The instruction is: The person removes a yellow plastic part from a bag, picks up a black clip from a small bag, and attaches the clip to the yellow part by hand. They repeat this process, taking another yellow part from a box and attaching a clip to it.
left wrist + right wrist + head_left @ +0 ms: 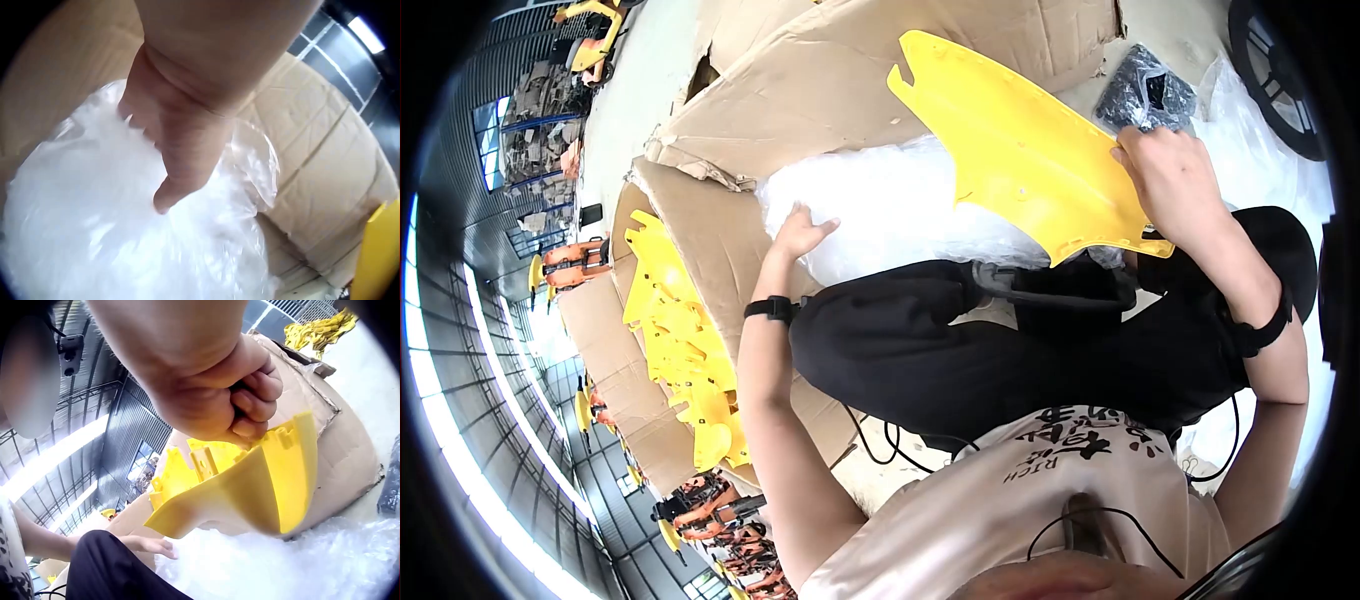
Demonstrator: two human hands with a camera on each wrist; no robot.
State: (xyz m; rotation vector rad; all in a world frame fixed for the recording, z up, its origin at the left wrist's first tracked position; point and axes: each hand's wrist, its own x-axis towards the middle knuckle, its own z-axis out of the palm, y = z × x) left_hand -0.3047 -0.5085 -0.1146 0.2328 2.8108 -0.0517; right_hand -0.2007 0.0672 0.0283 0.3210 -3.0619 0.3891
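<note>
A curved yellow plastic panel (1025,150), notched at its far end, is held up by its near right edge in my right hand (1175,175). In the right wrist view, the fingers of that hand (219,394) curl over the rim of the panel (231,487), whose inner side shows moulded tabs. My left hand (802,232) rests on a bundle of clear plastic bags (880,205) beside my knee. The left wrist view has this hand (181,137) with its thumb lying on the crinkled plastic (106,231); its other fingers are mostly hidden.
A large cardboard box (820,90) spreads beyond the bags. Several yellow parts (675,330) fill another carton at the left. A dark wrapped package (1145,88) and a black wheel (1275,80) lie at the upper right. Black cables (890,440) run beside my leg.
</note>
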